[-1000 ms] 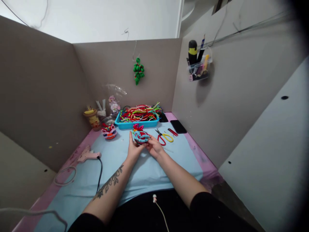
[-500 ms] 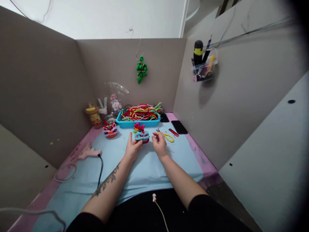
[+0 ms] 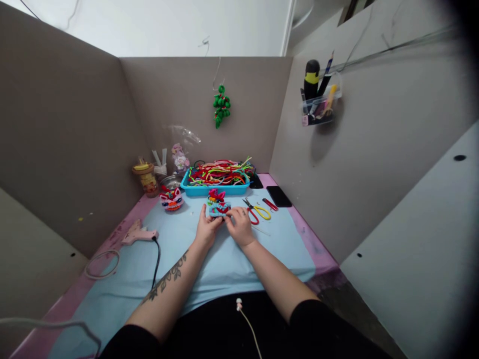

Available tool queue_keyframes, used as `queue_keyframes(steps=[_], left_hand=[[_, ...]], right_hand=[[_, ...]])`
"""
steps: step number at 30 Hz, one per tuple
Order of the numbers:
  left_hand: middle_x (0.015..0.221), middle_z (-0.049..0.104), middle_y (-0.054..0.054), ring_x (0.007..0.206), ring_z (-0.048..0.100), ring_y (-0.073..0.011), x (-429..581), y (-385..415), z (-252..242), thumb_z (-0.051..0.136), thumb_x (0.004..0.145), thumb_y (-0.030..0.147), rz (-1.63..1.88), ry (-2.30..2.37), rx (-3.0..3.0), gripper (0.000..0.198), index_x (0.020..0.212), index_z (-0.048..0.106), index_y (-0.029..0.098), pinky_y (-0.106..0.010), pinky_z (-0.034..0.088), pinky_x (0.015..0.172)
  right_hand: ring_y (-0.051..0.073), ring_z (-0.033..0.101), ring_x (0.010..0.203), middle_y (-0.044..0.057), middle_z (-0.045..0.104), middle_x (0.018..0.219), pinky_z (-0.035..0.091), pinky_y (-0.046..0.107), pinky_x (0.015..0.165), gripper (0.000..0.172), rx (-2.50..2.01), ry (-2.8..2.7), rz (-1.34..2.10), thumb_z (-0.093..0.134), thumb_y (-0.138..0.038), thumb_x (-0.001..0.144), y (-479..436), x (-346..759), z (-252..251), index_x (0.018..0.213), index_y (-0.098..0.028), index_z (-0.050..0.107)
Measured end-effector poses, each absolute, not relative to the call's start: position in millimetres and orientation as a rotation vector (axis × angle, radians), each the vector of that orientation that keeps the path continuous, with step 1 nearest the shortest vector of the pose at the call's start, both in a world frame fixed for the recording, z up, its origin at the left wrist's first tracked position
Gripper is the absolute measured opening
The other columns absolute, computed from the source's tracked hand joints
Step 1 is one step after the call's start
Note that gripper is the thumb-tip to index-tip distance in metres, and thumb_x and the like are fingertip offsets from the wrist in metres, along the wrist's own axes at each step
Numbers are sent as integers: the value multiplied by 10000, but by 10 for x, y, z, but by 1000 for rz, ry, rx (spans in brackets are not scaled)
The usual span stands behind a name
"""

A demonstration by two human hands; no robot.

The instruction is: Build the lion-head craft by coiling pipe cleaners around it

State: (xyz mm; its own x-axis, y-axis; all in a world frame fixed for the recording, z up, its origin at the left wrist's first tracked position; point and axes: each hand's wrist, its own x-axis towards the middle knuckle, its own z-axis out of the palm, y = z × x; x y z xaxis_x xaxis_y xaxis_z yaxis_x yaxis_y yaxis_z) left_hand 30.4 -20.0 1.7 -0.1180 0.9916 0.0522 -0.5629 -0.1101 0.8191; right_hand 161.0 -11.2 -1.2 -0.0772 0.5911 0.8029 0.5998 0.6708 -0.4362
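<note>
A small light-blue and red craft piece (image 3: 218, 209), seemingly made of fuzzy pipe cleaners, is between my hands over the table. My left hand (image 3: 207, 225) grips it from the left, thumb along its near side. At its right edge, the bent fingers of my right hand (image 3: 239, 224) press on the piece. Just behind it sits a pink, red and yellow fuzzy piece (image 3: 216, 196). Scissors (image 3: 258, 210) with one red and one yellow handle lie open to the right of my right hand.
A blue tray (image 3: 215, 190) heaped with pipe cleaners stands at the back. To the left are a finished-looking animal head (image 3: 172, 200), a pink glue gun (image 3: 138, 233) with its cord, and a cup (image 3: 146, 179). A phone (image 3: 279, 196) and a red cutter (image 3: 270, 204) lie right.
My right hand has moved left, from apart to touching the craft piece, uncovering more of the scissors. The piece has tilted and shows more red in its middle.
</note>
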Motion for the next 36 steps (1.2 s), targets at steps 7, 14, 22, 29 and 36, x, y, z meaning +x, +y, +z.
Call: queue_keyframes(steps=[7, 14, 22, 29, 36], left_hand=[[803, 667, -2, 734, 652, -149, 321, -204, -3, 828, 545, 160, 1547, 771, 776, 1168, 1460, 105, 226, -302, 503, 763], [809, 645, 9, 683, 633, -132, 366, -243, 70, 824, 567, 207, 1587, 837, 772, 1149, 1454, 94, 247, -261, 494, 682], [780, 608, 25, 661, 617, -114, 279, -153, 65, 777, 622, 250, 1706, 877, 680, 887, 1358, 283, 215, -246, 499, 678], [956, 630, -39, 783, 648, -170, 180, -133, 90, 749, 635, 249, 1683, 763, 639, 731, 1253, 362, 204, -357, 526, 763], [849, 631, 0, 741, 644, -143, 179, -168, 83, 743, 651, 232, 1654, 721, 702, 718, 1257, 360, 206, -350, 504, 802]], right_hand=[[214, 502, 892, 71, 607, 873, 414, 366, 836, 91, -979, -1690, -22, 504, -195, 853, -76, 1564, -44, 853, -193, 595], [217, 503, 838, 68, 611, 827, 417, 360, 795, 93, -1005, -1719, -15, 493, -173, 837, -101, 1503, -38, 823, -190, 583], [220, 531, 952, 83, 626, 986, 422, 395, 864, 240, -799, -1746, 24, 440, -132, 834, -177, 1512, -7, 1024, -190, 575], [226, 516, 953, 77, 595, 933, 417, 409, 869, 200, -911, -1681, 32, 466, -148, 823, -160, 1620, -7, 926, -202, 627], [228, 512, 955, 77, 589, 952, 424, 400, 867, 149, -932, -1715, 43, 543, -234, 834, -151, 1576, -18, 951, -211, 632]])
